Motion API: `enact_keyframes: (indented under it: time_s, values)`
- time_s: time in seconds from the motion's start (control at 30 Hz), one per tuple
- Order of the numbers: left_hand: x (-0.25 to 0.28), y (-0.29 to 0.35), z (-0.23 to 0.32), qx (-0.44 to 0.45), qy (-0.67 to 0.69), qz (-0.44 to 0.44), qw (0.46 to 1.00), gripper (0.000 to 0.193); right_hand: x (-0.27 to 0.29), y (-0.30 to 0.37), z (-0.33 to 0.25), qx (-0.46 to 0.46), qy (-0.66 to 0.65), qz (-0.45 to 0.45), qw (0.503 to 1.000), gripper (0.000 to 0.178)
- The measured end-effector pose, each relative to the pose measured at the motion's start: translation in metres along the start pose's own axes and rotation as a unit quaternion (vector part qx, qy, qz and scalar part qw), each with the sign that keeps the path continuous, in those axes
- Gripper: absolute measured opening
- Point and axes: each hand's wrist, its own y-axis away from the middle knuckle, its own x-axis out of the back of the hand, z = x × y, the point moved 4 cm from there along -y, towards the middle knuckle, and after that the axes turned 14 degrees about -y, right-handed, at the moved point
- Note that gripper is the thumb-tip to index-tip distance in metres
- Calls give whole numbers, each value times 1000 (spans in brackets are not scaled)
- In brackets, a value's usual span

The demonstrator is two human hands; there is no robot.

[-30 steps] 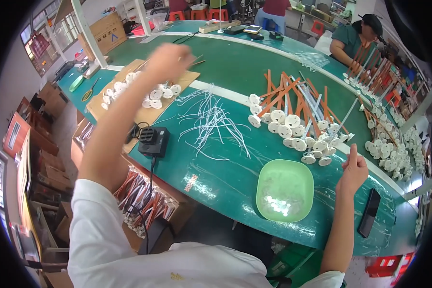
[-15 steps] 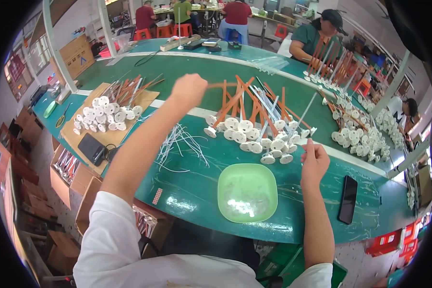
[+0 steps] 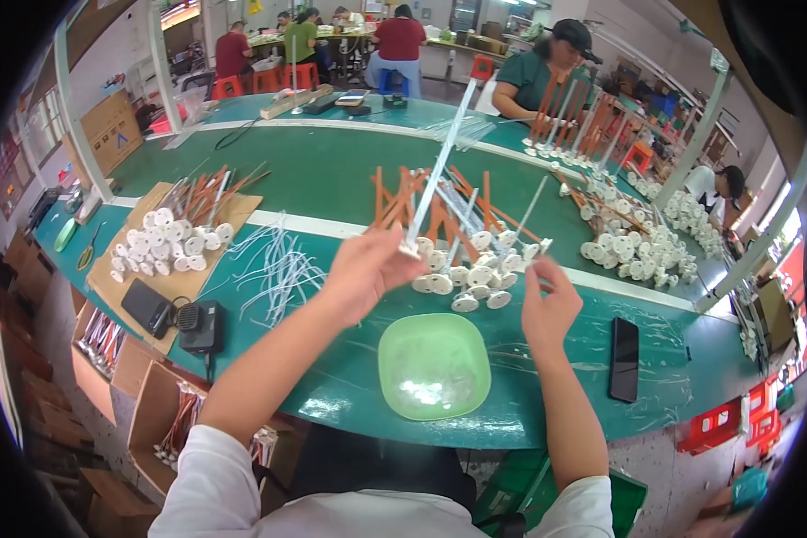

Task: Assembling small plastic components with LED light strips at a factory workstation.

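My left hand [image 3: 372,271] is closed on the lower end of a long pale rod [image 3: 441,166], which tilts up and away over the table. A white round base shows at the rod's foot, by my fingertips. Just behind it lies a pile of brown and pale rods [image 3: 439,220] with white round bases [image 3: 481,276]. My right hand [image 3: 550,307] is raised at the pile's right side, fingers curled together. Next to its fingertips is a white disc [image 3: 545,244]; whether they grip it is hard to see. A light green square bowl [image 3: 434,403] sits between my forearms.
Left are loose white ties [image 3: 282,278], a black device [image 3: 201,327], scissors [image 3: 88,251] and another rod pile on cardboard [image 3: 125,269]. A black phone [image 3: 624,359] lies right. More white-based rods [image 3: 632,255] fill the far right, where a person [image 3: 542,76] works.
My left hand has come down and toward me from over the far side, and the pale rod now stands in it. The right hand stays beside the pile. The view has shifted slightly.
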Motion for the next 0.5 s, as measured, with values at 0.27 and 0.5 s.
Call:
enact_keyframes:
  time_s: [0.27,0.5]
  values:
    - [-46,38,-39,3,44,-91,995,31,-34,41,-83,251,-46,-160,953,23]
    - [-49,51,-37,49,38,-186,981,35,-33,49,-97,330,-84,-191,921,29]
